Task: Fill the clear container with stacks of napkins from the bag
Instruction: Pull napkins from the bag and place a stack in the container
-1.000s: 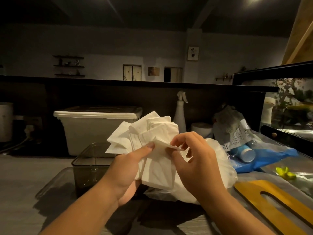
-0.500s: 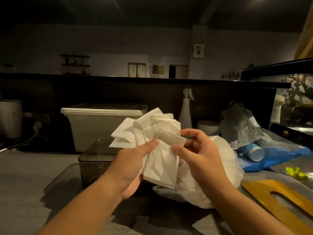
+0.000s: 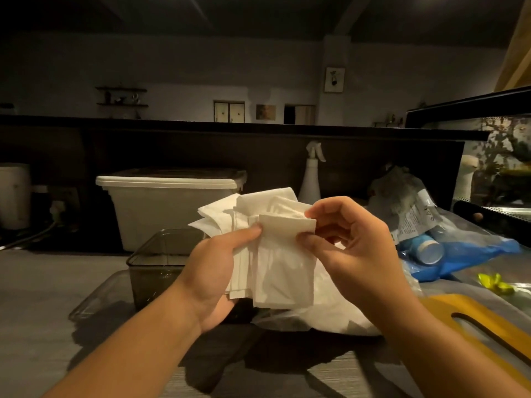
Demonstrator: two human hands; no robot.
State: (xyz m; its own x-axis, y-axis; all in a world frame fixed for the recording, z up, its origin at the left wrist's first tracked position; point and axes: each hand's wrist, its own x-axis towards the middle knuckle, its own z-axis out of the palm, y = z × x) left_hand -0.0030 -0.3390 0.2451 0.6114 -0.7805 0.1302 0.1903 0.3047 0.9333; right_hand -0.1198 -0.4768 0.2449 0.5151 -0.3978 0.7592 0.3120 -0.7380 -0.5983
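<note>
Left hand [image 3: 214,264] grips napkins [image 3: 275,254] – right hand [image 3: 349,248] pinches top one; bag [image 3: 330,308] mostly hidden behind

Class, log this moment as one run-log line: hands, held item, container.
left hand: holds white paper napkins | right hand: pinches front napkin | clear rectangular plastic container: no napkins visible | white plastic bag: behind napkins

Both hands — left hand [image 3: 214,271], right hand [image 3: 352,248] — grip fanned white napkins [image 3: 273,251] above the clear container [image 3: 161,254].
</note>
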